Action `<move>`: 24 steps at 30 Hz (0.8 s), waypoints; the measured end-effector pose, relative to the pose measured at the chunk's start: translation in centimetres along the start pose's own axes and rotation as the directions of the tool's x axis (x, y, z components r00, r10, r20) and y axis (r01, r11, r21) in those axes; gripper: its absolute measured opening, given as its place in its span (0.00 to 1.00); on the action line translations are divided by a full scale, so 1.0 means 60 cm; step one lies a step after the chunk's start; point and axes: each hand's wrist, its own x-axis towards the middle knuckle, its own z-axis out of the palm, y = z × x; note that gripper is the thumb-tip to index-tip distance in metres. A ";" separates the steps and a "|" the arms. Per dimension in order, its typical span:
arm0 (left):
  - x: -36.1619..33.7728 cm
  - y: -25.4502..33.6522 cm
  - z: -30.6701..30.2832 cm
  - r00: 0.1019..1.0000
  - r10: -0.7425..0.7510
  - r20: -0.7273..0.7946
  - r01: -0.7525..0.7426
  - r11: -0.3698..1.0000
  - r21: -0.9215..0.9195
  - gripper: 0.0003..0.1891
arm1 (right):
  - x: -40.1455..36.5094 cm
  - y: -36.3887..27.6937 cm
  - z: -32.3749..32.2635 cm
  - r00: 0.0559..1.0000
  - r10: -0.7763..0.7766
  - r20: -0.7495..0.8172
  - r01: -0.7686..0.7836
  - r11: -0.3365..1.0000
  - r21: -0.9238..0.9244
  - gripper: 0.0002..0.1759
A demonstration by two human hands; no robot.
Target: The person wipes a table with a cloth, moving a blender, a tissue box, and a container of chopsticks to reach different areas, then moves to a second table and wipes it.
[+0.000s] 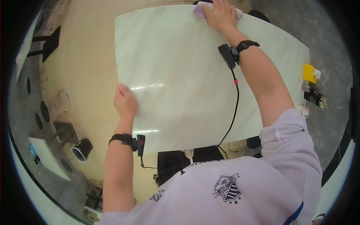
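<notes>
A pale marble-patterned table [180, 75] stretches out in front of me. My right hand [222, 17] is at its far edge, pressing down on a white and purple cloth [199, 13] with fingers closed over it. At the table's left edge, my left hand [125, 101] is closed around the rim; some of its fingers are hidden. Each wrist wears a black strap with a small black device, the right one [227, 56] trailing a cable across the tabletop.
Along the right edge stand a yellow tissue box [309, 73], a small grey container [306, 88], a black holder with sticks [315, 98] and a crumpled white-pink item [303, 110]. Dark stool seats show beyond the far edge. Another table [50, 157] and a black bin [82, 149] are at left.
</notes>
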 end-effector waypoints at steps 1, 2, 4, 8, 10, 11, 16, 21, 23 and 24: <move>-0.001 0.000 0.002 1.000 0.008 0.007 -0.008 1.000 -0.006 0.24 | -0.010 0.003 -0.007 0.999 -0.022 -0.030 0.021 1.000 -0.014 0.41; 0.001 0.001 0.006 0.999 -0.005 -0.040 0.005 1.000 -0.015 0.25 | -0.028 0.017 0.005 0.999 -0.008 -0.041 0.007 1.000 -0.020 0.41; 0.002 0.000 0.010 0.997 0.007 -0.071 -0.010 1.000 -0.030 0.26 | -0.110 0.050 0.055 0.979 -0.087 -0.185 0.091 0.996 0.016 0.44; 0.004 0.015 0.013 0.999 -0.032 -0.007 0.032 0.999 -0.012 0.27 | -0.408 0.067 0.039 0.994 -0.060 -0.091 0.067 0.996 0.067 0.44; 0.001 0.014 0.008 1.000 -0.026 0.004 0.026 1.000 0.007 0.27 | -0.564 0.055 0.006 0.998 0.010 0.055 -0.016 0.994 0.112 0.44; 0.003 0.011 0.010 1.000 -0.015 0.006 0.015 1.000 0.023 0.27 | -0.638 0.052 -0.001 0.996 0.049 0.077 -0.057 0.992 0.111 0.43; 0.012 0.003 0.033 0.995 0.043 -0.085 -0.048 0.997 -0.065 0.27 | -0.830 0.061 0.007 0.986 0.153 0.068 -0.158 0.984 0.083 0.44; 0.017 -0.010 0.028 0.998 0.055 -0.019 -0.056 0.997 -0.048 0.25 | -0.747 0.077 0.001 0.979 0.166 0.119 -0.178 0.980 0.094 0.45; 0.007 -0.020 0.029 0.998 0.046 -0.033 -0.048 0.998 -0.036 0.24 | -0.675 0.089 -0.002 0.985 0.143 0.097 -0.152 0.985 0.083 0.45; 0.011 -0.015 0.030 0.997 0.063 -0.044 -0.063 0.998 -0.003 0.24 | -0.620 0.096 -0.003 0.987 0.143 0.073 -0.149 0.984 0.093 0.45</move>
